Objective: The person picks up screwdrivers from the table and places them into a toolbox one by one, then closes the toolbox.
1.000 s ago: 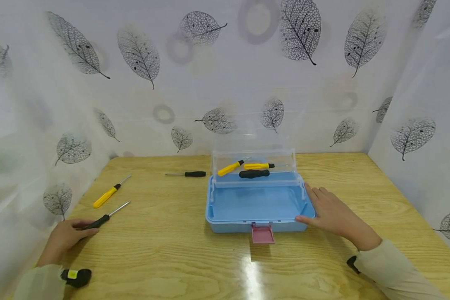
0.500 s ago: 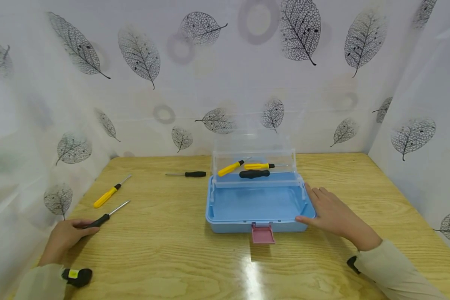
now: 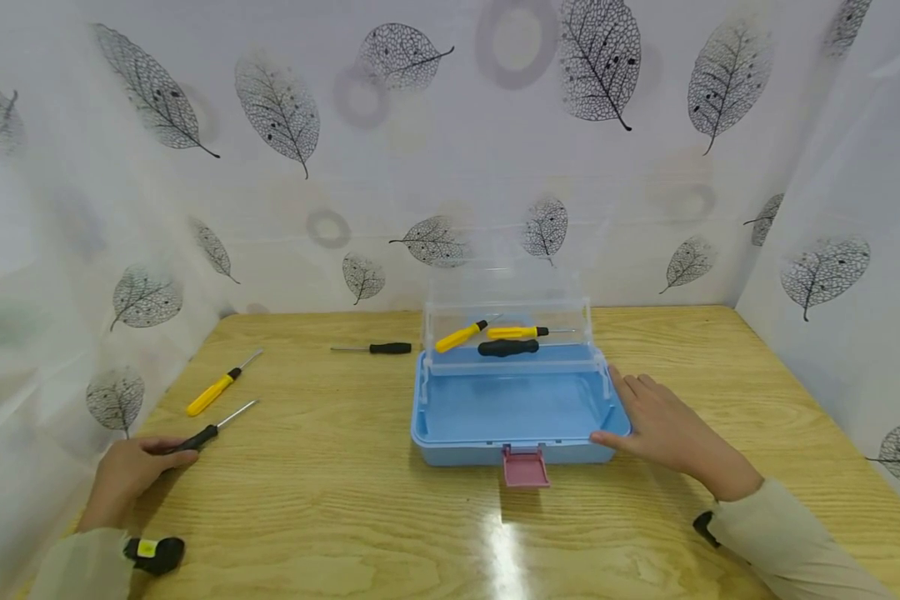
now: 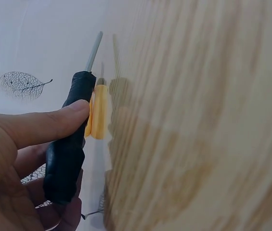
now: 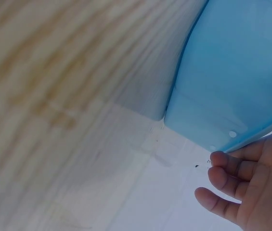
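Observation:
In the head view, my left hand (image 3: 126, 475) pinches a black-handled screwdriver (image 3: 198, 439) at the table's left side. The left wrist view shows the thumb across its black handle (image 4: 68, 144), with the metal shaft pointing away and fingers behind. A yellow screwdriver (image 3: 212, 394) lies just beyond it. My right hand (image 3: 663, 427) rests against the right end of a light blue toolbox (image 3: 457, 454), thumb on the front rim, other fingers along the side. In the right wrist view, several fingers (image 5: 222, 178) are loosely bent beside the box's blue wall (image 5: 222, 82).
The toolbox's clear lid (image 3: 506, 287) stands raised. Two yellow screwdrivers (image 3: 461, 336) and a black handle (image 3: 508, 347) lie in its upper tray. The pink latch (image 3: 526, 470) hangs down in front. Another black screwdriver (image 3: 390, 348) lies left of the box. Leaf-patterned curtains surround the wooden table.
The black screwdriver in my left hand has shifted very slightly, its tip moving a little left. My right hand and the toolbox stay put.

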Motion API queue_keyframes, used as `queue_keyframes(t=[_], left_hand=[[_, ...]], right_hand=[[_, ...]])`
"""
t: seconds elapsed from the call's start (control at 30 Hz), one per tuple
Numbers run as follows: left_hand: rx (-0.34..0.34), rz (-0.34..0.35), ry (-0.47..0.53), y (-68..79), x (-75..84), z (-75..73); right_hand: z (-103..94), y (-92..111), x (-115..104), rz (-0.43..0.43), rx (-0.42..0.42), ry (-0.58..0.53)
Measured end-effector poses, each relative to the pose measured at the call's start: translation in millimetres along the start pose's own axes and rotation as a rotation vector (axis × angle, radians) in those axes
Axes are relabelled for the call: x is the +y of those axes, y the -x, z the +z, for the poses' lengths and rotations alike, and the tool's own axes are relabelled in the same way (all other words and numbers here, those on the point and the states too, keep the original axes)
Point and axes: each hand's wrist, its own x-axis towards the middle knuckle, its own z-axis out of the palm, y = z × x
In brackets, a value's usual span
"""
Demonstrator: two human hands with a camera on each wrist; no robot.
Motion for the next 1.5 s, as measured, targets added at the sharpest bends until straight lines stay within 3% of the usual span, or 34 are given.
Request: queue_keyframes(t=[0.33,0.87,1.13,1.5], left_hand=[[0.032,-0.019,0.029,-1.4,1.9,1.5],[0.059,0.025,0.024,5.2,13.1,-1.1],[0.122,0.081,0.021,7.5,22.0,1.7],[0.138,0.152,0.025,7.7,42.3,5.5]], right_hand=[[0.7,-1.1,0.6,-0.003,0.001,-0.005],[-5.4,-1.5,-1.4,-0.007,0.006,0.0],[-3.1,-1.4,-1.1,-0.004,0.002,-0.007],[-2.9,0.0,-1.1,-0.001,0.002,-0.017]])
